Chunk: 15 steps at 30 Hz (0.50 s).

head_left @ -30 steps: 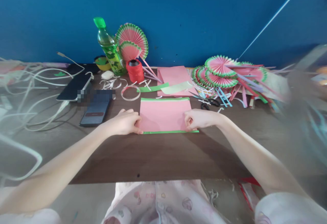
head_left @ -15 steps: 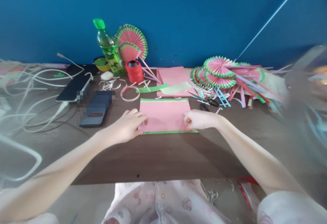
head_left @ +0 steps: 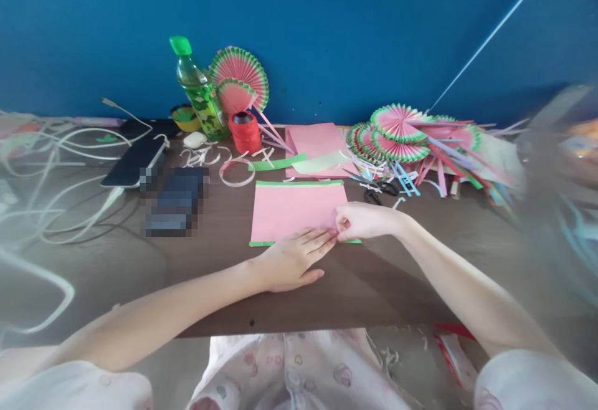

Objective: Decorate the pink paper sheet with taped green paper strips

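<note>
A pink sheet of paper (head_left: 296, 207) with green strips along its far and near edges lies on the dark desk in front of me. My left hand (head_left: 299, 257) rests flat across the sheet's near edge, fingers stretched out and thumb apart, its fingertips close to my right hand. At the sheet's right side sits my right hand (head_left: 362, 220), closed with the fingers curled in. What it may hold is hidden. A short piece of the green edge strip (head_left: 352, 241) shows just below that hand.
Behind the sheet lie more pink paper (head_left: 311, 139), a green strip (head_left: 280, 162), a tape roll (head_left: 237, 173) and scissors (head_left: 374, 195). A red spool (head_left: 245, 133), a bottle (head_left: 200, 95) and pleated fans (head_left: 399, 129) stand or lie farther back. Phones (head_left: 135, 161) and white cables fill the left.
My left hand has moved right from the sheet's left edge and flattened along its near edge, beside my right hand. The right hand stays closed in place.
</note>
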Motion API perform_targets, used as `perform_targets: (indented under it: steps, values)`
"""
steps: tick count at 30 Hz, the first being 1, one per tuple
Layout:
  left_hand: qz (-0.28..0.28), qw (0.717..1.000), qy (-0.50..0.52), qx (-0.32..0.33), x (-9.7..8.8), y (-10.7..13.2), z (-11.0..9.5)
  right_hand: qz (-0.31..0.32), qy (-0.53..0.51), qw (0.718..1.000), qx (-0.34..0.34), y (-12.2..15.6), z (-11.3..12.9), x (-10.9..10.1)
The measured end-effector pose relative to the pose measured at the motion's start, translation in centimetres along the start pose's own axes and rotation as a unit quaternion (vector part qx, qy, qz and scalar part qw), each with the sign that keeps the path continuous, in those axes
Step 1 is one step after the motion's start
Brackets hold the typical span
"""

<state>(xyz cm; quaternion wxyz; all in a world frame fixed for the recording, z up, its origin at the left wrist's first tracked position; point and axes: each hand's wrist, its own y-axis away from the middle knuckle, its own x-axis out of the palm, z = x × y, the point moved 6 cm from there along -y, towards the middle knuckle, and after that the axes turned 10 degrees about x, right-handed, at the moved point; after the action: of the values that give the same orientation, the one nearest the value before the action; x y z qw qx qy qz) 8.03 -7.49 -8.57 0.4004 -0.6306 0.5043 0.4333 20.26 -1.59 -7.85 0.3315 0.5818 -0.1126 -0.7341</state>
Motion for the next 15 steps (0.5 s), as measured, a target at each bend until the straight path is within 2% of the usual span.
perform_targets:
  steps: [8, 15]
  values:
    - [-0.009, 1.000, -0.026, -0.005, 0.3, 0.2, 0.0, 0.022, -0.016, 1.000, 0.000, 0.6, -0.7, -0.2]
    - [-0.019, 0.999, -0.035, -0.005, 0.4, 0.3, 0.0, 0.011, -0.019, 1.000, 0.003, 0.7, -1.8, -0.2]
